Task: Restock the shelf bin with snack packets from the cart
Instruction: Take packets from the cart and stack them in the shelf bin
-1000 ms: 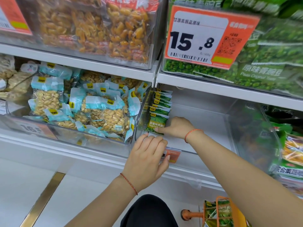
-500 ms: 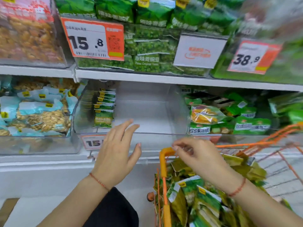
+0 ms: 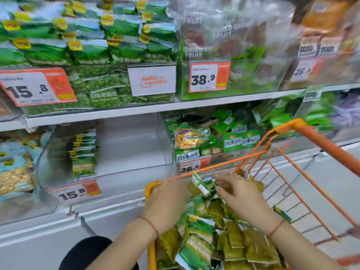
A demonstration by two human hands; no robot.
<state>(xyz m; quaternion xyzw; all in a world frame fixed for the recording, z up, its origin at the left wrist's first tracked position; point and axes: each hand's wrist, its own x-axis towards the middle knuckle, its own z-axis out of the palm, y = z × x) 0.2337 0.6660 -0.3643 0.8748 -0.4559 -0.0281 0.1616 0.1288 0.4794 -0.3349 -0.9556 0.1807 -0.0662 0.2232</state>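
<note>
The packets [image 3: 214,236] lie heaped in the cart [image 3: 303,131], too many and too jumbled to count. Both hands are down in the heap, likely gathering a batch. The right hand [image 3: 239,197] curls its fingers on a packet [image 3: 202,185] at the top; whether the left hand [image 3: 167,201] holds anything I cannot tell. The bin [image 3: 136,152] holds one upright row [image 3: 83,152] of about seven packets at its left wall, probably faced forward for display.

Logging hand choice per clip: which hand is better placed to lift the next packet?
Probably the right hand: its fingertips already touch the green-and-white foil snack packet atop the orange wire cart; the left hand rests lower.
</note>
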